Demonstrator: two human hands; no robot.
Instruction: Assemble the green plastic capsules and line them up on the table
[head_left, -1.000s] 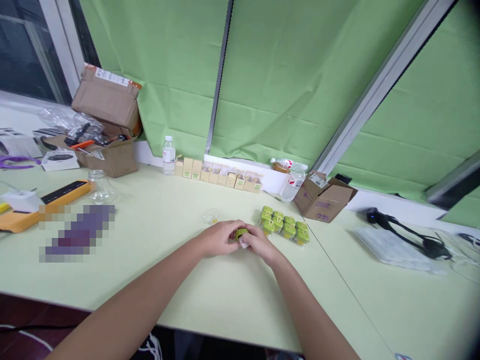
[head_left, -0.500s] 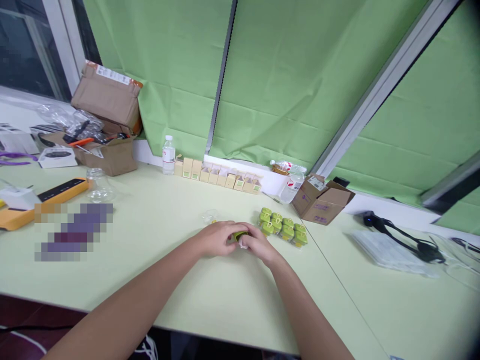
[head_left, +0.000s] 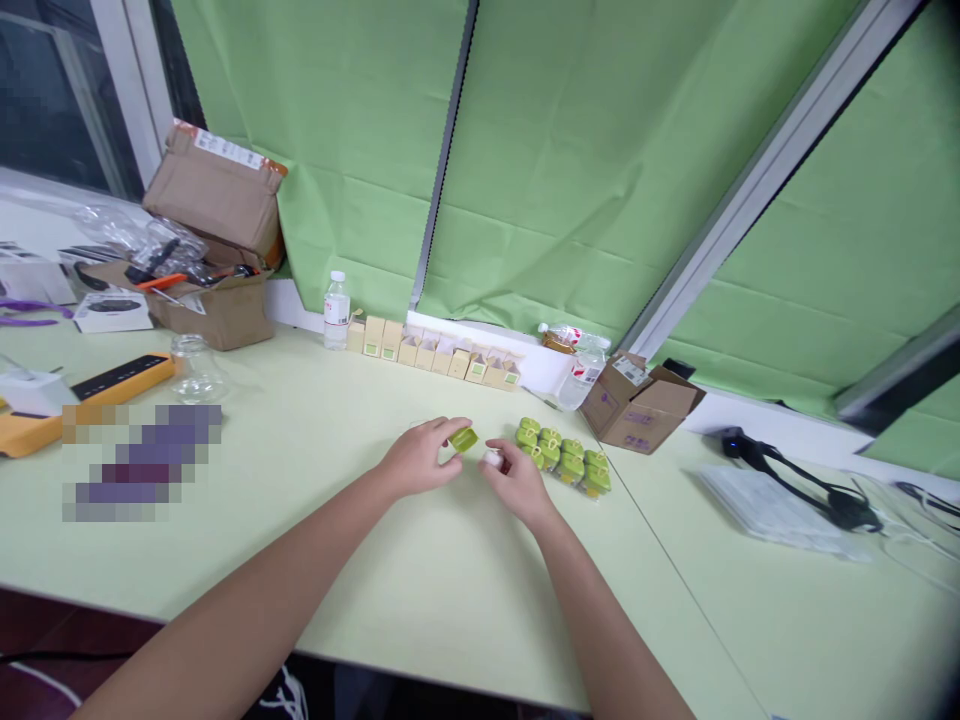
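Above the middle of the table, my left hand (head_left: 420, 458) holds a small green box-shaped lid (head_left: 464, 438), its hollow side showing, between thumb and fingers. Just right of it, my right hand (head_left: 519, 484) pinches a small white item (head_left: 493, 458); its kind is too small to make out. The lid and the white item are apart. Behind my right hand stands a group of small clear containers with green lids (head_left: 572, 468), set close together in rows. My right fingers partly cover the nearest of them.
Along the wall stands a row of small cream boxes (head_left: 442, 356) beside an upright water bottle (head_left: 337, 312). More bottles (head_left: 581, 378) and an open carton (head_left: 637, 402) are at back right. A glass jar (head_left: 196, 370) and orange power strip (head_left: 127, 386) lie left; a headset (head_left: 810, 480) lies right.
My hands have moved apart. The green lid has come away from the white item, staying in my left hand while the white item is in my right.
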